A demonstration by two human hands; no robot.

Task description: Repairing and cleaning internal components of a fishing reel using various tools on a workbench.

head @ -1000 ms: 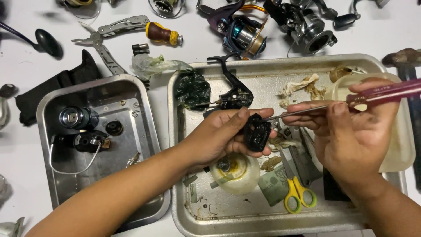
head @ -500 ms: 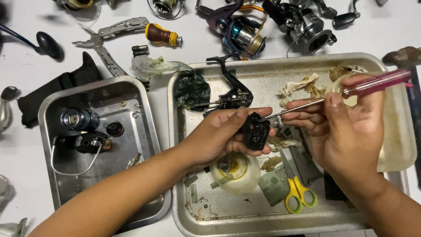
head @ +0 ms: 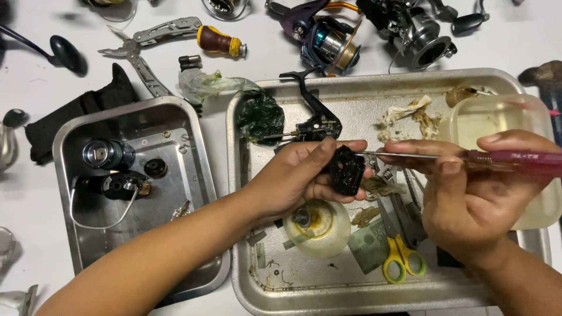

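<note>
Two hands (head: 304, 175) (head: 468, 199), one screwdriver (head: 468, 157), two trays (head: 246, 175)

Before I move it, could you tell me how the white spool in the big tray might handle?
The spool looks round, so it may roll if tipped on edge. Yellowish grease on it suggests a slippery grip. Lying flat in the tray, it should probably slide rather than tip.

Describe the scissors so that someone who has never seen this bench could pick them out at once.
Start at the larger metal tray on the right side of the white table. Look near its front edge, just below the right hand that holds the maroon-handled screwdriver. The scissors lie there beside a pale round dish; their bright yellow finger loops are the only yellow thing in that tray.
</note>
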